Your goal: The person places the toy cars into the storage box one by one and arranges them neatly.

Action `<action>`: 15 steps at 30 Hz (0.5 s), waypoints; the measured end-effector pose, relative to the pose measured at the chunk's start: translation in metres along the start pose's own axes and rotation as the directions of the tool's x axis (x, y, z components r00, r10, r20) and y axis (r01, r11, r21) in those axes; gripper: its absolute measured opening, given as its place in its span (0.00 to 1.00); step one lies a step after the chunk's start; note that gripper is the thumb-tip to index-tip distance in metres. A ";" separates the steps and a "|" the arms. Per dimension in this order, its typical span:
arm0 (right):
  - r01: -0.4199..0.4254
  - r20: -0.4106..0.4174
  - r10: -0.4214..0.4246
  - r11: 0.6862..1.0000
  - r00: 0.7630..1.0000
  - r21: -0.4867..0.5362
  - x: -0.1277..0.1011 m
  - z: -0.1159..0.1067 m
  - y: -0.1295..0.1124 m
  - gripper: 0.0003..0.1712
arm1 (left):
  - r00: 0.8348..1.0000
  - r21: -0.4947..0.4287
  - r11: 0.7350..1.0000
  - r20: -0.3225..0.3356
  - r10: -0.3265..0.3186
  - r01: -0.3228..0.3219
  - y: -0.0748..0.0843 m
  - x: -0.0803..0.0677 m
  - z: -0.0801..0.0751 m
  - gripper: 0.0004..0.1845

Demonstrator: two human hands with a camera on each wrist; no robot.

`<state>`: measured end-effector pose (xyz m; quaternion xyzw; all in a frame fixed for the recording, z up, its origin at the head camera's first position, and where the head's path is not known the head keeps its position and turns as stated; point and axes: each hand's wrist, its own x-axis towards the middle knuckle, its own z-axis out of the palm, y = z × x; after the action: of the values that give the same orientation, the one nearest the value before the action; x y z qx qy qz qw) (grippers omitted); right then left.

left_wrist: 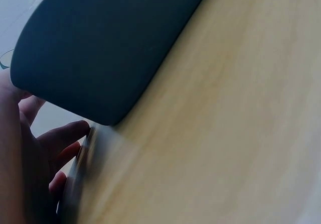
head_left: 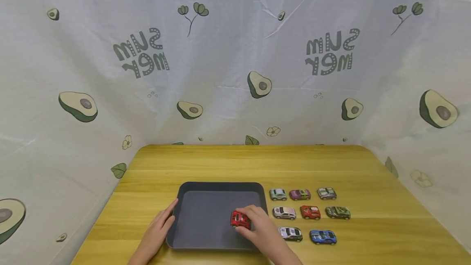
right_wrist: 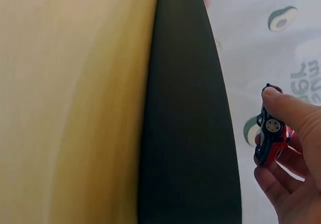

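Observation:
A red and black toy car is pinched between the thumb and fingers of my right hand, over the right part of a dark grey tray. The right wrist view shows the car from its wheeled side, its body held at its ends. Against the tray's left wall rests my left hand, thumb and fingers extended rather than wrapped around it. In the left wrist view, that hand is beside the tray corner, with nothing seen in its fingers.
Right of the tray stand several toy cars in rows, among them a purple car, a red car, a camouflage car and a blue car. The wooden table backs onto a printed curtain.

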<state>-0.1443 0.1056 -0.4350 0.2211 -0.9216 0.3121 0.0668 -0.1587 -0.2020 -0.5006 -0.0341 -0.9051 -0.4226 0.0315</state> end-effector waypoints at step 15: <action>-0.020 0.132 0.009 0.996 0.991 0.082 0.016 0.027 -0.023 0.24 | 1.000 0.010 1.000 0.012 -0.003 0.003 0.000 0.000 -0.002 0.24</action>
<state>-0.1475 0.0670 -0.4398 0.2372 -0.9118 0.3352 -0.0057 -0.1591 -0.2029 -0.4993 -0.0352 -0.9074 -0.4180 0.0259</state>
